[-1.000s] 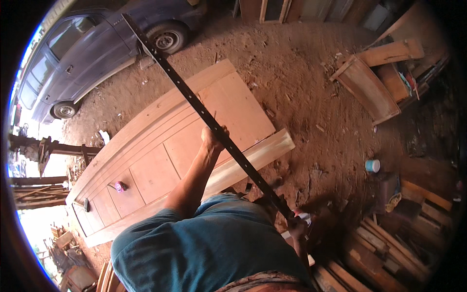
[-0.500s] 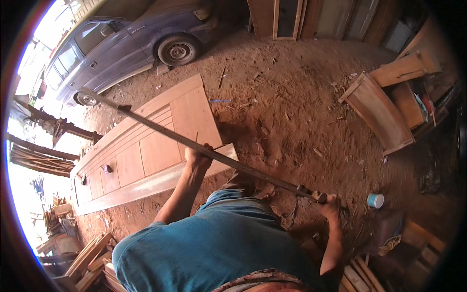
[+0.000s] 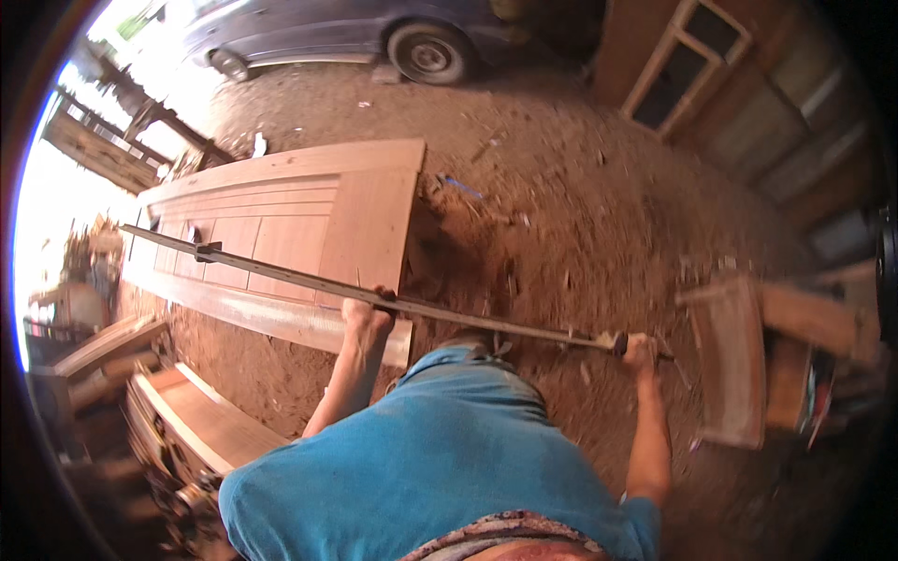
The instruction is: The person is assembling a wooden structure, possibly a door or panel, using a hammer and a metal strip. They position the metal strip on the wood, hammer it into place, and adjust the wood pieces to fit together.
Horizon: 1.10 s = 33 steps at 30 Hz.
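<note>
A long metal bar clamp (image 3: 281, 274) lies across in front of me, held in both hands. My left hand (image 3: 369, 315) is closed around the middle of its bar. My right hand (image 3: 642, 352) grips the screw end at the right, where a thin handle sticks out. Toward the bar's left end sits a sliding jaw (image 3: 208, 251). Below the bar's left half is a pale wooden door (image 3: 369, 210) with grooved panels, lying flat. A separate-looking plank (image 3: 281, 318) runs along its near side. Whether the clamp touches the door, I cannot tell. A small dark object (image 3: 194, 232) rests on the door.
Brown dirt ground (image 3: 561, 224) with scraps surrounds the door. A dark blue vehicle (image 3: 318, 33) stands at the back. Wooden boards and frames (image 3: 678, 70) lean at the far right. Wooden furniture pieces (image 3: 734, 365) lie at the right, and stacked timber (image 3: 201, 411) at the lower left.
My view has turned, so the vehicle appears farther right. The clamp has come to lie flatter across the view, its left end now over the door's near left part. Both hands keep their grip.
</note>
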{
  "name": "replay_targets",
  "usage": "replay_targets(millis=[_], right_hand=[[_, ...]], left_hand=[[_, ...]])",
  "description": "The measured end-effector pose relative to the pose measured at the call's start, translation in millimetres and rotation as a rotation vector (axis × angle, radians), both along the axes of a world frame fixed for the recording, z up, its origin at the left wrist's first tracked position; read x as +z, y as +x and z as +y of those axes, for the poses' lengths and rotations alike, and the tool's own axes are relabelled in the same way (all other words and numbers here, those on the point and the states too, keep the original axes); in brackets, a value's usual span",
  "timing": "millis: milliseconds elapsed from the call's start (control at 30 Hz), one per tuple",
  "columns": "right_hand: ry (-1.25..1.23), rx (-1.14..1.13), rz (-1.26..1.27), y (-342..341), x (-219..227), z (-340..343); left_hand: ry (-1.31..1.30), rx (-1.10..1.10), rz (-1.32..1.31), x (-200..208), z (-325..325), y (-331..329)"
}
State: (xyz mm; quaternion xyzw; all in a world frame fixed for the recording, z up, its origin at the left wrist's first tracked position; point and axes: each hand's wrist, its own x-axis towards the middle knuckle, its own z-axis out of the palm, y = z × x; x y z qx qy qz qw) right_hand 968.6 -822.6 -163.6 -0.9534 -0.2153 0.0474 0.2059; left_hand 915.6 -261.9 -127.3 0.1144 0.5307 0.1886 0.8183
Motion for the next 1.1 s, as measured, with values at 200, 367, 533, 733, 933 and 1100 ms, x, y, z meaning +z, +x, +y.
replay_targets(millis=[200,367,533,733,933,1100], right_hand=[[-0.120,0.258,-0.112,175.6,8.9,22.1],[-0.125,0.400,-0.136,300.9,34.3,81.3],[-0.084,0.595,-0.157,428.3,64.9,174.2],[-0.128,0.816,-0.129,561.0,81.0,302.1],[-0.226,1.003,-0.202,618.0,85.4,416.3],[-0.181,1.150,-0.216,628.2,92.2,521.3]], left_hand=[[-0.001,0.331,-0.006,14.4,-21.1,48.9],[-0.014,0.507,0.011,-14.3,-16.7,82.9],[-0.003,0.784,0.012,-6.0,-1.8,141.0],[0.020,1.065,-0.060,-13.1,45.1,192.4],[-0.045,1.330,0.053,-12.3,88.1,204.0],[-0.096,1.491,0.044,-27.0,130.3,196.1]])
